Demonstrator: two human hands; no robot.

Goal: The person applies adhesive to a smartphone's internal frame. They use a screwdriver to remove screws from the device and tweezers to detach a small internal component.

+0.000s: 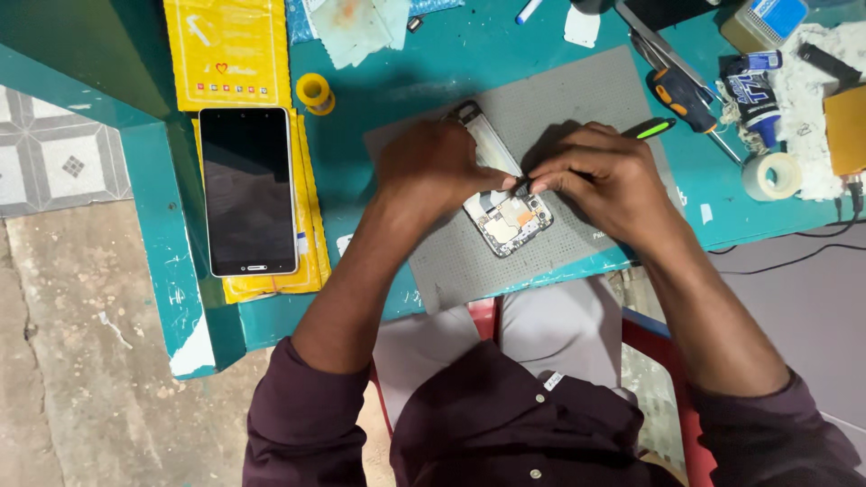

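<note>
- While both hands work over the grey mat [577, 99], leftmost item, well left of the left hand: a phone with dark screen [248, 191], face up on yellow packets [227, 50] at the edge of the teal table [451, 54].
- Small yellow spool [315, 93] sits up and left of the left hand, just beside the packets.
- Left hand [433, 167]: fingers curled down, pressing on the opened phone body [505, 215], thumb tip meeting the right hand's fingertips. Whether it pinches anything, cannot tell.
- Opened phone body lies tilted on the mat, under and between both hands; exposed boards and metal shields show just below the fingertips, upper end pokes out above the left hand.
- Right hand [603, 176]: fingers pressed together in a pinch at the phone's edge, touching the left thumb. What is pinched is too small to tell.
- Green-tipped pen-like tool [651, 128] lies just behind the right hand on the mat.
- Further right of the right hand: screwdriver with black-orange handle [686, 97], a squeezed tube [753, 95], a roll of clear tape [772, 176], white cloth [825, 81].
</note>
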